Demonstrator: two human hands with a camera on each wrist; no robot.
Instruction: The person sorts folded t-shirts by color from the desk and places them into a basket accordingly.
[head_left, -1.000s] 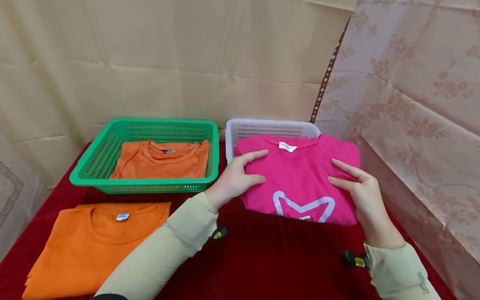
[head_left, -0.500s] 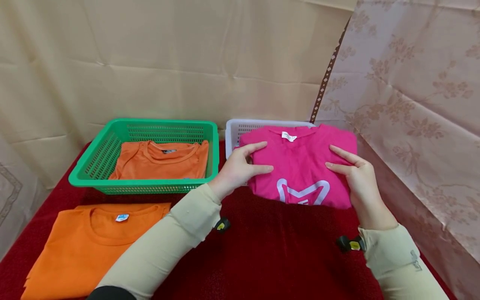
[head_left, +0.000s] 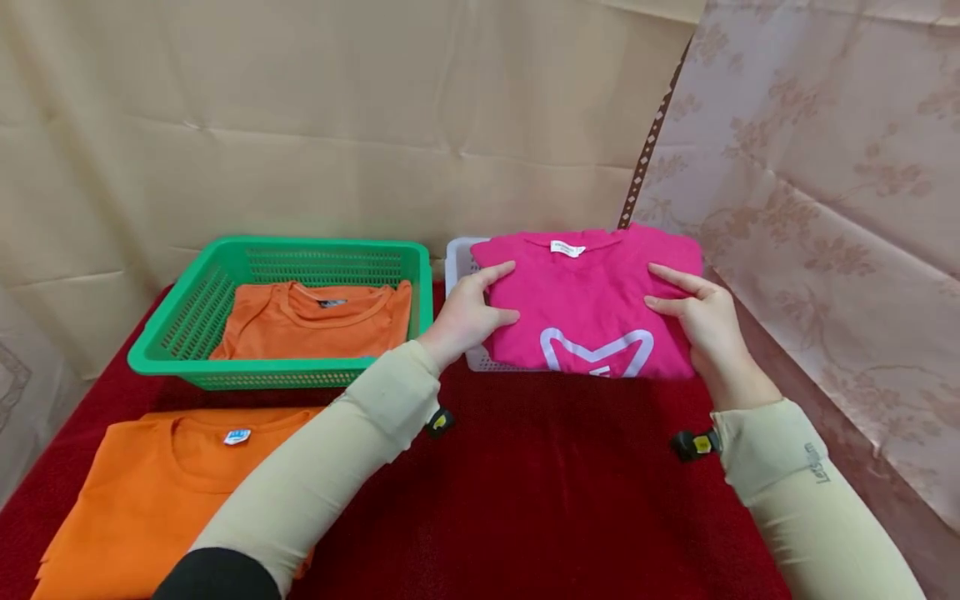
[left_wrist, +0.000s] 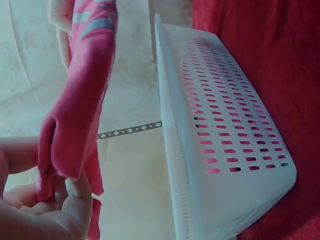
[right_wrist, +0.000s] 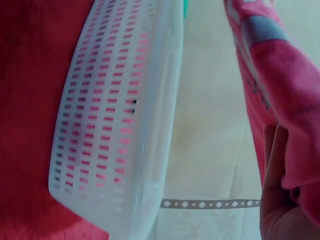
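I see both hands [head_left: 468,315] [head_left: 711,323] gripping the folded pink cloth T-shirt [head_left: 592,287], now carried farther over the slotted white plastic basket [left_wrist: 220,200] beneath them

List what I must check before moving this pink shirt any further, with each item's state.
1. Left hand gripping the pink shirt: ok, fingers and thumb pinch one side.
2. Right hand gripping it: ok, it pinches the opposite side.
3. Shirt held above the white basket: ok, both wrist views show a gap over the rim.
4. Room inside that basket: cannot tell; pink shows through its slots.
5. Green basket out of the way: ok, apart from the shirt.
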